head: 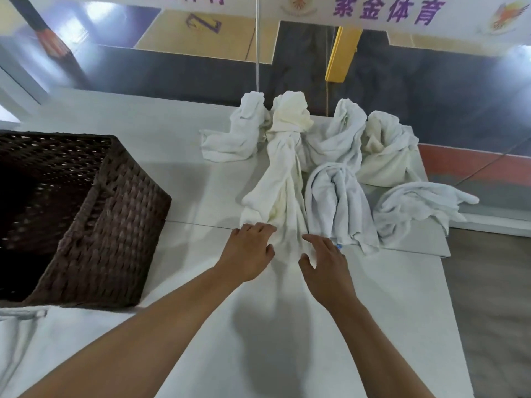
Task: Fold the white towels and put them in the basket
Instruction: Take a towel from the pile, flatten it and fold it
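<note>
Several crumpled white towels lie in a heap at the far right of the white table (pixel 178 173). One long cream-white towel (pixel 283 179) stretches from the heap toward me. My left hand (pixel 248 249) rests on its near end from the left, fingers spread. My right hand (pixel 324 261) touches the same end from the right, fingers apart. Neither hand has closed on the cloth. A dark brown woven basket (pixel 115 225) stands on the table to the left; its inside is dark and I see nothing in it.
Another white towel (pixel 339 202) lies just right of my right hand. A further one (pixel 416 208) hangs over the table's right edge. White cloth (pixel 17 334) shows at the near left. Floor (pixel 494 297) lies beyond the right edge, a mirror wall behind.
</note>
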### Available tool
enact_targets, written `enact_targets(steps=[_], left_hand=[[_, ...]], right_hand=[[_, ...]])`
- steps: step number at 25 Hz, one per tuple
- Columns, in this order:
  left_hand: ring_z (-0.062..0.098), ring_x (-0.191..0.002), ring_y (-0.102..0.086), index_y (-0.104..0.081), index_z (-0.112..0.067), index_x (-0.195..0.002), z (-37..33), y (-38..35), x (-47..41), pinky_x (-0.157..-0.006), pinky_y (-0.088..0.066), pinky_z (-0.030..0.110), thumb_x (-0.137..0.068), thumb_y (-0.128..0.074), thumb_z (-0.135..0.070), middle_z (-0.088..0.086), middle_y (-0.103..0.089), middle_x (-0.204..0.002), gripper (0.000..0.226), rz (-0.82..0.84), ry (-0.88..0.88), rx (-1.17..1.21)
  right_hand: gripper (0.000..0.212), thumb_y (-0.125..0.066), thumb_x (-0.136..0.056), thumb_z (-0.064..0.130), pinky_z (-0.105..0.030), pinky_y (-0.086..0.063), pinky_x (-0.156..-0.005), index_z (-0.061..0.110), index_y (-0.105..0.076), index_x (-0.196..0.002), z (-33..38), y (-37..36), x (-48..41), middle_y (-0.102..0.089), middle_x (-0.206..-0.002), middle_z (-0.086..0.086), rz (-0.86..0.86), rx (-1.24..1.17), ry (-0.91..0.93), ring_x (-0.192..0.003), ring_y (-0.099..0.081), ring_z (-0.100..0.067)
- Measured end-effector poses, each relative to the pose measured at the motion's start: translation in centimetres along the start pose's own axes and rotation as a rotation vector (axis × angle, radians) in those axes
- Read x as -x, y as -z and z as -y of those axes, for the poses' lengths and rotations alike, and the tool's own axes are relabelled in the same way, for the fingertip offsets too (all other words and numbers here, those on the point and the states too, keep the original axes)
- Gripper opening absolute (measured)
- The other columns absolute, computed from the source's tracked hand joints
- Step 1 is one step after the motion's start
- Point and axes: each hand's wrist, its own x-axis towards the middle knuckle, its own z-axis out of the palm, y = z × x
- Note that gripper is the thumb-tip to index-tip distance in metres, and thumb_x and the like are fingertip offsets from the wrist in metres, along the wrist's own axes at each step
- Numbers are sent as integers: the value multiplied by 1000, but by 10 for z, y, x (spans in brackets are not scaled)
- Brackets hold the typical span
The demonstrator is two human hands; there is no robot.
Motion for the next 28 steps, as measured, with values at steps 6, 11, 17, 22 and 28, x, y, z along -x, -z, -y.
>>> enact_targets(steps=[6, 11, 17, 22, 28], left_hand=[[23, -154, -8, 0, -32, -159, 6, -66, -3, -113, -33, 48, -94, -56, -30, -7, 6, -168, 85, 258, 67, -55], [21, -150, -24, -25, -28, -153, 17, -81, 29, -115, -26, 55, -89, -59, -34, -8, -26, -162, 73, 134, 109, -54], [21, -105, -65, -58, -21, -124, 41, -89, 83, -104, -43, 57, -69, -67, -40, -10, -64, -110, 59, -47, 132, -35], [19, -136, -46, -36, -32, -146, 57, -87, 123, -117, -21, 59, -65, -53, -81, -8, -48, -142, 96, 28, 281, 16], [37, -143, -38, -25, -40, -155, 68, -102, 152, -110, -29, 64, -77, -58, -71, 12, -39, -155, 91, 23, 220, -91]], right_hand=[[43, -58, -97, 24, -32, -38, -108, 28, -53, -140, -14, -6, -17, -55, -139, 9, 39, -10, 10, -126, -52, -15], [43, -60, -94, 20, -35, -39, -103, 24, -57, -136, -8, -19, -26, -60, -130, 6, -24, 45, 68, -120, -52, -21], [49, -50, -100, 28, -41, -36, -112, 35, -43, -149, 12, -50, -21, -51, -144, 3, 210, 29, 60, -131, -48, -22], [25, -55, -100, 21, -26, -49, -81, 32, -62, -121, 22, -55, 8, -67, -104, 12, 199, -147, -89, -93, -63, -8], [29, -47, -98, 11, -23, -45, -54, 38, -58, -98, 29, -41, 28, -58, -81, 5, 69, -362, -208, -55, -48, -8]])
